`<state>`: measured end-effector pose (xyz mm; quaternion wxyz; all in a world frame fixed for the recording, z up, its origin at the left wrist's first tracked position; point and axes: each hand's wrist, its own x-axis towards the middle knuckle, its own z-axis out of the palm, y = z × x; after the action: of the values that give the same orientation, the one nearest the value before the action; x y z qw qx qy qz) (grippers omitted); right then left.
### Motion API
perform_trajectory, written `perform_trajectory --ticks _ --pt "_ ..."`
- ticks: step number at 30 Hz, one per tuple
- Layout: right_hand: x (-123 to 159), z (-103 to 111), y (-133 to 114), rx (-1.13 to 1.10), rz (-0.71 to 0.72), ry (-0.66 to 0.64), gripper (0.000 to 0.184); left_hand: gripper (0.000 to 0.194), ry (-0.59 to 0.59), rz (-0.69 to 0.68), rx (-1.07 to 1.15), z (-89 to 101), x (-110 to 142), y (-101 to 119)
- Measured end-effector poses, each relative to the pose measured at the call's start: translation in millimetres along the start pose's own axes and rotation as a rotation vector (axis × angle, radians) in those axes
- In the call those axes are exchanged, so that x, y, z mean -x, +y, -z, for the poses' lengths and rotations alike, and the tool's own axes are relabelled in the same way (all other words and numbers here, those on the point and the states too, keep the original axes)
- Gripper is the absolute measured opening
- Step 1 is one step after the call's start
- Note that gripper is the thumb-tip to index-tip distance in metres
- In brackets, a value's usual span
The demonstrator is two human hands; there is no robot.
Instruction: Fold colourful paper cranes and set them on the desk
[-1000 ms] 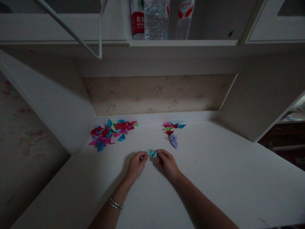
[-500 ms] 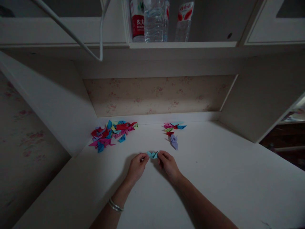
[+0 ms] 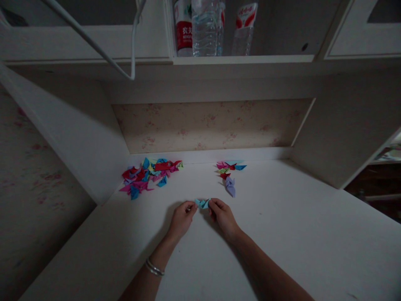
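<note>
A small turquoise origami crane (image 3: 203, 203) is stretched between my two hands, just above the white desk (image 3: 206, 259). My left hand (image 3: 182, 218) pinches its left end between thumb and forefinger. The right end is pinched in the fingers of my right hand (image 3: 223, 217). Beyond my right hand, a lavender paper crane (image 3: 230, 187) lies with a few red, pink, green and blue folded papers (image 3: 230, 167). A larger heap of colourful paper cranes (image 3: 147, 175) lies beyond my left hand.
Plastic bottles (image 3: 205, 31) stand on an open shelf above the desk. A white bent tube (image 3: 94, 44) hangs across the upper left. White side panels (image 3: 75, 125) flank the desk, and floral wallpaper (image 3: 206, 125) covers the back.
The view has shifted slightly, so everything appears a little further right. Both hands keep their pinch on the turquoise crane.
</note>
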<state>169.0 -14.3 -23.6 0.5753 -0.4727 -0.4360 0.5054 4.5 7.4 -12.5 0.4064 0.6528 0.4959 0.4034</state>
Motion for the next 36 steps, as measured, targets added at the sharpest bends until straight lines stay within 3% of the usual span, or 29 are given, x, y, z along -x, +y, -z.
perform_trajectory --ticks 36 --pt "1.7 -2.6 -4.3 -0.050 -0.034 0.003 0.035 0.039 0.006 -0.006 -0.006 0.0 -0.6 -2.1"
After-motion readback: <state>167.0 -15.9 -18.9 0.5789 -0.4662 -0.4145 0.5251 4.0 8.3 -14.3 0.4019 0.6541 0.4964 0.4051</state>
